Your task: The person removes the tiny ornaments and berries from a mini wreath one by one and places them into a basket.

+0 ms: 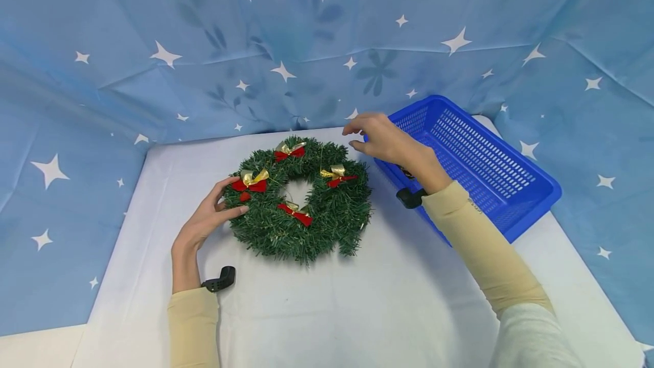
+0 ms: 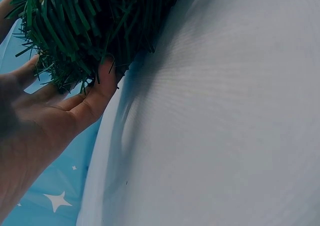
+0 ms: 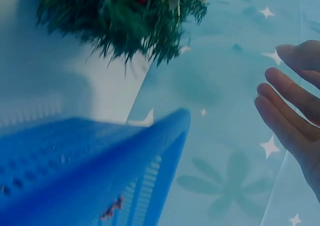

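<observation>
A green tinsel wreath (image 1: 306, 237) with several red-and-gold bows lies on the white table. At its left side my left hand (image 1: 206, 214) grips the rim, thumb toward the front and fingers near a red bow (image 1: 250, 184). The left wrist view shows the thumb and fingers of that hand (image 2: 65, 111) around the green strands (image 2: 75, 36). My right hand (image 1: 380, 138) is raised between the wreath and a blue basket (image 1: 531, 186), its fingers loosely bent and holding nothing. Air separates this hand (image 3: 295, 106) from the wreath (image 3: 115, 21) in the right wrist view.
The blue perforated basket stands at an angle on the right of the table (image 1: 327, 311). A small dark-and-gold item (image 1: 406, 172) shows inside it, partly hidden by my right forearm. A blue star-printed cloth (image 1: 306, 33) hangs behind and around the sides.
</observation>
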Tool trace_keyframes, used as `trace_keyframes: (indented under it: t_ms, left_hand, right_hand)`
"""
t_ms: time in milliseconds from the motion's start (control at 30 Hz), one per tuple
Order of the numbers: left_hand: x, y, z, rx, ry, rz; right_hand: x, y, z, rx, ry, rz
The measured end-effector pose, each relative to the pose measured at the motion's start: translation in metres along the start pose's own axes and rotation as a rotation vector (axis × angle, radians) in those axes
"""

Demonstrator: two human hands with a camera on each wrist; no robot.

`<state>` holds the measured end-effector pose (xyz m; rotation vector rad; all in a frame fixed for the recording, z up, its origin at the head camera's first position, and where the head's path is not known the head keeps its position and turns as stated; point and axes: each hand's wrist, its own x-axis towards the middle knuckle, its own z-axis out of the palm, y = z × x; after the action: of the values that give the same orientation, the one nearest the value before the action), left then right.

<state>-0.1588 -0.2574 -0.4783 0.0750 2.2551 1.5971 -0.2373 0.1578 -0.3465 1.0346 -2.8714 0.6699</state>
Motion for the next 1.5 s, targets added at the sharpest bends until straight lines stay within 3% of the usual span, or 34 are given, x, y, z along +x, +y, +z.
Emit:
trace_keyframes:
  t_ms: [1500]
  left_hand:
    - [-0.001, -0.001, -0.001, -0.013, 0.007, 0.014]
  right_hand:
    - [0.077, -0.087, 0.085, 0.138, -0.196, -0.224]
